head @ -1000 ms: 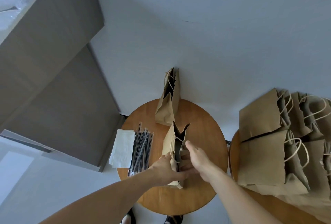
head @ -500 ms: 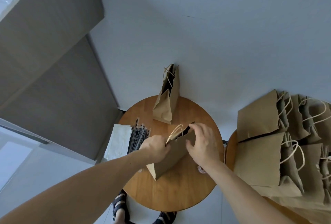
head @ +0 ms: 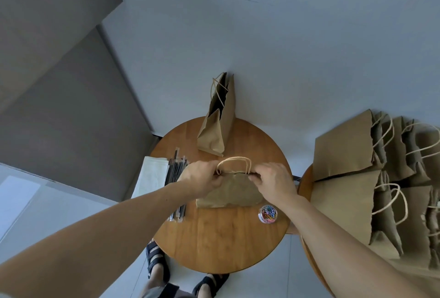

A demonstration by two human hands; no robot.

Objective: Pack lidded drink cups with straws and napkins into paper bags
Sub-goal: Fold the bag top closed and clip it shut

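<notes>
Your left hand (head: pixel 199 178): pinches the paper bag (head: pixel 229 192) mouth, left end
Your right hand (head: pixel 275 184): pinches its right end
Bag base: rests on the table (head: pixel 221 238)

- Soft, even daylight fills the scene. Nothing is blown out, and the pale bluish-white wall (head: pixel 285 47) reads slightly cool.
- The brightest area is a pale patch of floor (head: pixel 19 192) at the lower left. The light source itself is out of view.
- Shadows are faint. There is only a thin dark edge under the flat brown paper bag (head: pixel 228 192) that the left hand (head: pixel 200 178) and right hand (head: pixel 273 183) pinch.
- The round wooden surface (head: pixel 221 238) shows a dull sheen without glare.
- Wide-angle distortion slants the grey cabinet panels (head: pixel 59 107) and stretches both forearms towards the lower corners.
- The centre is fairly sharp, while fine detail softens near the edges.
</notes>
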